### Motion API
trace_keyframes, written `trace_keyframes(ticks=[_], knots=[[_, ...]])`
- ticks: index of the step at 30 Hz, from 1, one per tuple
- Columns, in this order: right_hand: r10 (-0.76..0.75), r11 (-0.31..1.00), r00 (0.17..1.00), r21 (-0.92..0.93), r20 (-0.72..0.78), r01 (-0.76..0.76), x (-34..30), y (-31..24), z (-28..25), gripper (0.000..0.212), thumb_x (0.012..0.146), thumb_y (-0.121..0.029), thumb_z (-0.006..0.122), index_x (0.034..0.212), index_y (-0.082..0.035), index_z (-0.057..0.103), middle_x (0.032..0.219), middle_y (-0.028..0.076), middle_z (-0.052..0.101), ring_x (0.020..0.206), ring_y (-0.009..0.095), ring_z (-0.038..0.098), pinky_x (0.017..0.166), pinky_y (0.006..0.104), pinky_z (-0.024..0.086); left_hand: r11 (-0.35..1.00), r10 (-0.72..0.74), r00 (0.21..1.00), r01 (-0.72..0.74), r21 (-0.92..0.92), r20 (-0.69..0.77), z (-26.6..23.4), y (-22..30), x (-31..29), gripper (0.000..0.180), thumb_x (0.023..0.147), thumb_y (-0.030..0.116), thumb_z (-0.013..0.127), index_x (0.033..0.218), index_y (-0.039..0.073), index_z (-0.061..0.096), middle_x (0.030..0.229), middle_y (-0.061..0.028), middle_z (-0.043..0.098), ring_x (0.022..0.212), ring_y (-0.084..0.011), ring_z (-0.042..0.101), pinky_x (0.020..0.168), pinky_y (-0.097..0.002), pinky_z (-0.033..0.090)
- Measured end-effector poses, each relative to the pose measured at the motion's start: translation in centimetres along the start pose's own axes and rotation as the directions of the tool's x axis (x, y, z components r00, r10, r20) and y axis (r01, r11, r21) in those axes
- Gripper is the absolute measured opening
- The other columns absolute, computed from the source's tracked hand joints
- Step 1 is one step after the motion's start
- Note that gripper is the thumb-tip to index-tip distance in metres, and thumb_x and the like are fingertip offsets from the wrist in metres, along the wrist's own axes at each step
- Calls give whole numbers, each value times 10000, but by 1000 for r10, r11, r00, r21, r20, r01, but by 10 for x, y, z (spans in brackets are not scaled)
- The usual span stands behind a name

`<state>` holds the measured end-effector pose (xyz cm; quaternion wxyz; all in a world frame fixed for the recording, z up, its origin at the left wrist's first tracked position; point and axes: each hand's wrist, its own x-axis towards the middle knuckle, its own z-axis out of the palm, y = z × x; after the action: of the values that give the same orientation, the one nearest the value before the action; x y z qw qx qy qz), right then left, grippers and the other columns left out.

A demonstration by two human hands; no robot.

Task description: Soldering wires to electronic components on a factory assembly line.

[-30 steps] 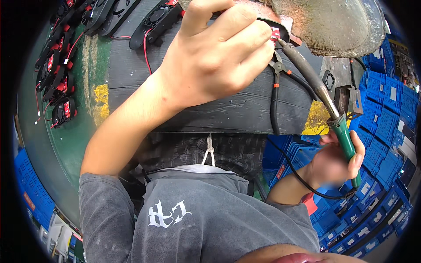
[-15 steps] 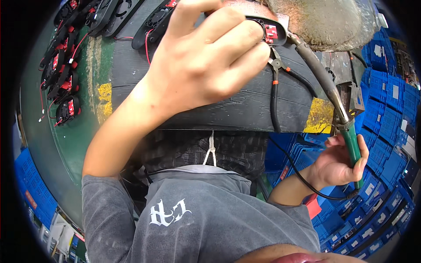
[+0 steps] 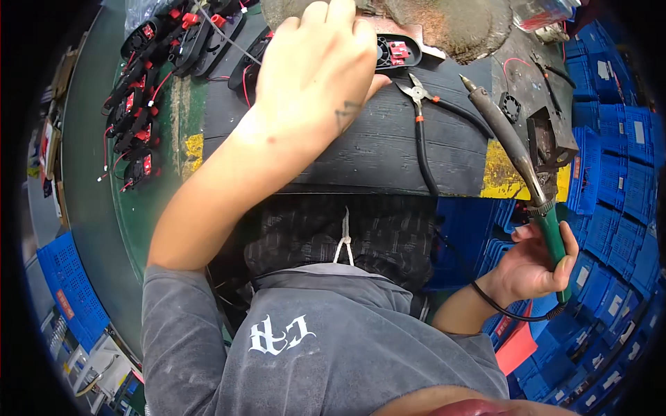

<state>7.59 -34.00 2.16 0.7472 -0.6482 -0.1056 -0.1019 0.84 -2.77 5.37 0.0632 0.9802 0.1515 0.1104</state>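
Left hand: our left hand (image 3: 316,73) is above the black worktop (image 3: 333,166), its back turned up. The fingers are bent and the thumb sticks out to the right. The hand hides what is under it, so we cannot say if the fingers have hold of something.
Right hand: our right hand (image 3: 527,267) is curled around the green handle of the soldering iron (image 3: 512,142), with the fingers wrapped on it.
Soldering iron: we hold it slanted, the tip pointing up and to the left. The tip is apart from the red board (image 3: 397,50). A black cord (image 3: 519,317) comes out from the lower end of the handle.
Housing: the black oval housing (image 3: 415,54) lies at the upper middle, partly covered by our left hand. In its visible end we see the red board and, beside it, part of a fan.
Cutters: the pliers (image 3: 419,111) lie just below the housing, the jaws spread and the black handles toward us.
Right side: near the iron we see a small fan (image 3: 510,105) with a red wire, and a metal stand (image 3: 544,145).
Left side: a group of black housings (image 3: 142,128) with red parts lies on the green surface (image 3: 156,222).
Further right: blue crates (image 3: 617,145) are stacked.
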Motion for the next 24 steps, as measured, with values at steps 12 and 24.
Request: trace_keyframes(ticks=[12, 24], knots=[[-26, 997, 999, 78, -19, 27, -1, -6, -33, 582, 945, -443, 422, 1176, 63, 597, 849, 234, 698, 659, 280, 666, 560, 332, 516, 870, 229, 940, -314, -380, -252, -4, 1, -12, 540, 657, 232, 831, 1132, 51, 648, 1141, -121, 591, 1044, -316, 597, 941, -402, 472], [-29, 998, 999, -55, 30, 31, -6, -26, -24, 586, 934, -415, 401, 1176, 86, 586, 803, 243, 685, 646, 281, 657, 578, 317, 517, 762, -107, 984, 174, -624, 144, -63, -16, -175, 537, 613, 232, 829, 1094, 61, 661, 1095, -104, 555, 1077, -293, 546, 939, -386, 449]])
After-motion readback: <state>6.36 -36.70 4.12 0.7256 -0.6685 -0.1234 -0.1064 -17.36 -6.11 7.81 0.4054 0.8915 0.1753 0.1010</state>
